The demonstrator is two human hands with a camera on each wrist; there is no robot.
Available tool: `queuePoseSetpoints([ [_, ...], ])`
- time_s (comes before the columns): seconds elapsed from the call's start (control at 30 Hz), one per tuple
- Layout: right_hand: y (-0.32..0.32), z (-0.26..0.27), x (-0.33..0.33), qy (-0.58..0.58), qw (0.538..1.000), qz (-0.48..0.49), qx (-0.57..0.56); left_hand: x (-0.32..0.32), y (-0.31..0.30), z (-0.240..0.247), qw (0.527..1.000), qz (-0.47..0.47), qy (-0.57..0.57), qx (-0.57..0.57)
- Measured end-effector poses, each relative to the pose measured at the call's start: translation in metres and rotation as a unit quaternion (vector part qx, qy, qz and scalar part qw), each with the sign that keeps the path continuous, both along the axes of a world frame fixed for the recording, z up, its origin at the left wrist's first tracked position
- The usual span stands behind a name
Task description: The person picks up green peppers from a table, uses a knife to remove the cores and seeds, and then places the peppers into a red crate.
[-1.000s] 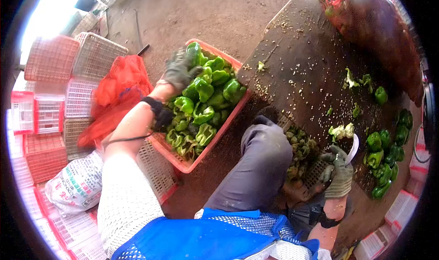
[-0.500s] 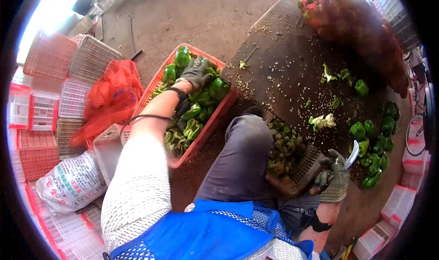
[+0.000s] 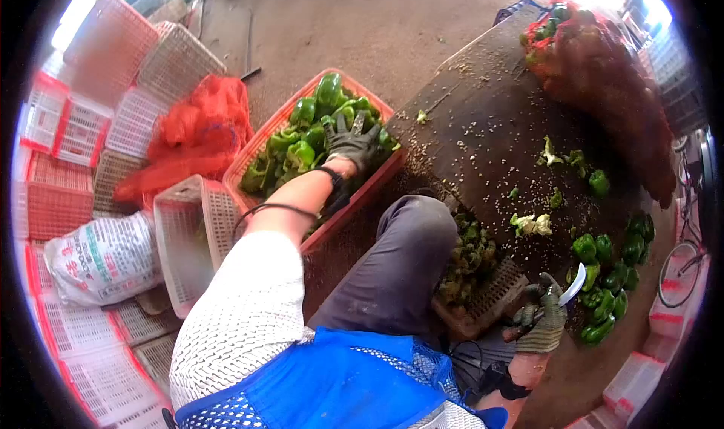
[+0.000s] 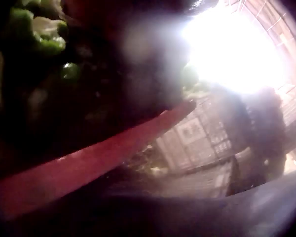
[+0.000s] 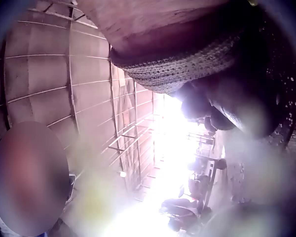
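Dark board [image 3: 483,127]: scattered with pale seeds, spreading from 12 o'clock of the right hand round to 3 o'clock of the left.
Orange crate [image 3: 392,161]: around the left hand, most of its inside toward 9 and 10 o'clock.
Mesh sack [image 3: 603,90]: on the board's far side, between 12 and 1 o'clock from the right hand.
Small crate [image 3: 494,297]: holds green scraps, at 10 o'clock from the right hand.
Left hand [image 3: 353,141]: gloved, fingers spread, resting on the crate's contents.
Right hand [image 3: 539,320]: gloved, fingers curled round a knife; its thumb cannot be made out.
Green peppers [image 3: 300,155]: heaped in the orange crate, under the left hand and from its 9 to 12 o'clock.
Loose peppers [image 3: 603,246]: grouped near the blade, at 1 to 2 o'clock from the right hand.
Knife [image 3: 575,286]: curved pale blade out toward 1 to 2 o'clock, handle hidden.
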State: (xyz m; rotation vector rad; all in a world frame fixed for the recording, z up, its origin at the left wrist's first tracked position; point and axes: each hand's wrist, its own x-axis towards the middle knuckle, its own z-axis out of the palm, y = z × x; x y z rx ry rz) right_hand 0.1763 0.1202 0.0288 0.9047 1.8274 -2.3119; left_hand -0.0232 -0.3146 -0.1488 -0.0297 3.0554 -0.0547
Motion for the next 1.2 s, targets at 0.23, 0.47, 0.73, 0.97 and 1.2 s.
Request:
queuePoseSetpoints([
  [0.23,0.014,-0.027,0.041,-0.045,0.998,-0.018,0.041,0.093,-0.027,0.02,0.997,0.029,0.075,-0.002],
  [0.47,-0.008,0.026,0.054,-0.015,0.997,-0.03,0.064,0.103,-0.055,-0.035,0.995,0.025,0.013,0.097],
  [0.73,0.041,-0.019,0.08,0.079,0.992,-0.055,-0.079,0.039,0.067,0.131,0.955,-0.206,0.138,0.16],
  [0.97,0.073,-0.023,0.073,0.098,0.983,-0.103,-0.112,0.036,0.356,0.203,0.849,-0.463,0.019,0.255],
  [1.2,0.106,-0.035,0.087,0.047,0.985,-0.141,-0.093,-0.006,0.577,0.084,0.712,-0.699,0.069,0.007],
])
